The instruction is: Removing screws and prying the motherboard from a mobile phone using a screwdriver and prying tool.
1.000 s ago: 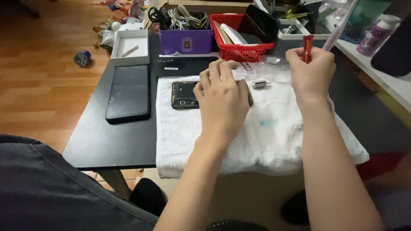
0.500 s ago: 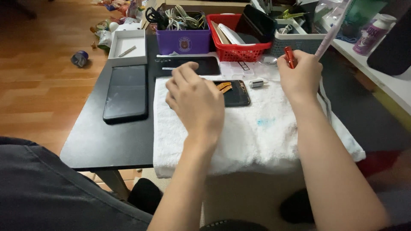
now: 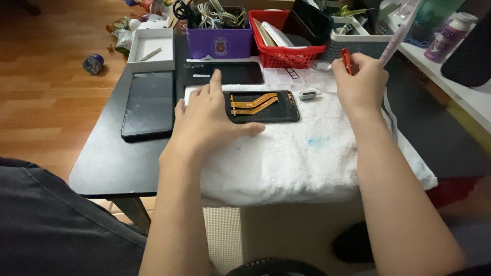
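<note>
In the middle of the frame, an opened phone (image 3: 262, 106) with orange ribbon cables lies on a white towel (image 3: 307, 153). The left hand (image 3: 207, 122) rests flat and spread wide, thumb by the phone's lower edge. At upper right, the right hand (image 3: 360, 82) is closed round a red tool (image 3: 347, 60). It is best to keep the phone flat and go gently near the cables

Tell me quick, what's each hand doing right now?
Left hand: open, fingers spread, resting on the white towel beside the opened phone, holding nothing.
Right hand: closed around a red tool.
</note>
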